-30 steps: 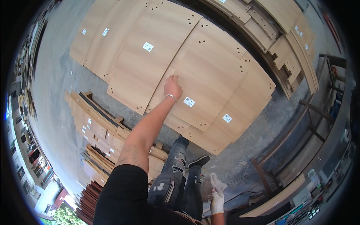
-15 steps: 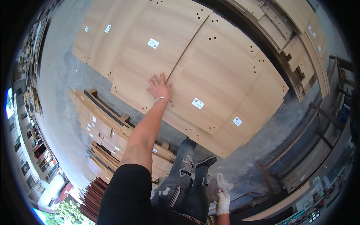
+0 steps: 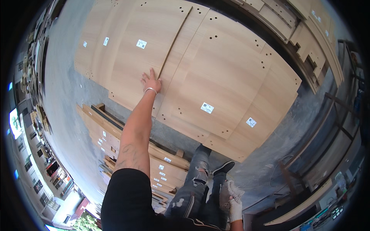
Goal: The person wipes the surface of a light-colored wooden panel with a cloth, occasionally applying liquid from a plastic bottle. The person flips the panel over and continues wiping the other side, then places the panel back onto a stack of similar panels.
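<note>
My left hand [image 3: 152, 83], bare with a bracelet at the wrist, lies with fingers spread on a wooden panel [image 3: 133, 65], close to its raised right edge. That panel has a white label [image 3: 141, 44] and drilled holes near its corners. Right of it, a second labelled panel [image 3: 216, 81] lies in the same layer of flat boards. Down by my thigh, my right hand [image 3: 235, 210] wears a white knit glove with its fingers closed on a crumpled white cloth, perhaps a second glove [image 3: 231, 189].
Lower left, several stacked boards [image 3: 154, 169] stand beside the panels. More cut boards [image 3: 308, 57] lie at the upper right. A metal frame [image 3: 287, 181] is on the right. My shoe [image 3: 223, 167] rests on the grey concrete floor [image 3: 65, 65].
My left hand has moved left along with the panel's raised edge, and a strip of board beneath now shows to its right. The right hand still holds the white cloth.
</note>
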The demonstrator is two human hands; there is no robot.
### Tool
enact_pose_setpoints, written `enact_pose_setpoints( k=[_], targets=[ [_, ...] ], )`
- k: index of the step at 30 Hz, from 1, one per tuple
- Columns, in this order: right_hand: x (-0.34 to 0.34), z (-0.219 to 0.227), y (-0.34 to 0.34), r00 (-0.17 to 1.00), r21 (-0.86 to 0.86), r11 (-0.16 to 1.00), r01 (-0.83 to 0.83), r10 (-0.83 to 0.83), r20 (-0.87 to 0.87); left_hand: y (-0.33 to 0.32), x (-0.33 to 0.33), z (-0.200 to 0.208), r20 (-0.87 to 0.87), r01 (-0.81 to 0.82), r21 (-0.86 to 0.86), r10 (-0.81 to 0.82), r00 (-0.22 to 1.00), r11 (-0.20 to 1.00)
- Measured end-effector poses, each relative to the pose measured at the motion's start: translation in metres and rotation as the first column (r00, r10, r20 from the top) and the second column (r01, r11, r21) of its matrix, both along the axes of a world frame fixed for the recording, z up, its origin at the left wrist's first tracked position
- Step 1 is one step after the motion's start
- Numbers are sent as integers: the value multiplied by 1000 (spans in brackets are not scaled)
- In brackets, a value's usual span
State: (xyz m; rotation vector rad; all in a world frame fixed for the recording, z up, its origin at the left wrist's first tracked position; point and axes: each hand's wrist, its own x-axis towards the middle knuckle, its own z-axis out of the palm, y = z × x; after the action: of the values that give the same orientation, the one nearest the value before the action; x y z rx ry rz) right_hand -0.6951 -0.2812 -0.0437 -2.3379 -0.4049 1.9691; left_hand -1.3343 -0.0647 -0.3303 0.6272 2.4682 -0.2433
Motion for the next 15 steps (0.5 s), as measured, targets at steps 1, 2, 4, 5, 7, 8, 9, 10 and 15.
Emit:
enact_pose_setpoints(
  k=[1,2,4,5,7,8,9,10,15],
  targets=[
    [-4,-2,-3,999,-17,999,36,-36,1,-4,-2,-3,38,63,-23,-62,997,998],
    [-10,-5,-7,997,-27,997,78,-78,4,-5,-2,-5,77,133,-38,-130,989,990],
    [-15,-20,-24,991,80,991,107,-100,-92,-5,1,-9,133,194,-49,-187,973,980],
    [-14,-21,-33,986,131,983,127,-110,-129,-5,7,-10,136,200,-20,-196,971,980],
    [-14,-11,-36,979,57,985,163,-155,-131,-6,42,-11,136,274,76,-282,950,959],
    [-22,-10,-26,967,29,980,199,-191,-168,-15,31,-4,94,405,89,-413,906,910],
    [-33,-1,-9,926,148,941,303,-254,-280,-23,42,-1,80,450,117,-460,884,885],
    [-8,8,-29,949,106,948,302,-287,-134,-25,134,-8,204,340,191,-376,904,921],
    [25,0,-58,816,106,820,563,-531,-227,-85,290,60,367,585,350,-681,633,732]
  ],
)
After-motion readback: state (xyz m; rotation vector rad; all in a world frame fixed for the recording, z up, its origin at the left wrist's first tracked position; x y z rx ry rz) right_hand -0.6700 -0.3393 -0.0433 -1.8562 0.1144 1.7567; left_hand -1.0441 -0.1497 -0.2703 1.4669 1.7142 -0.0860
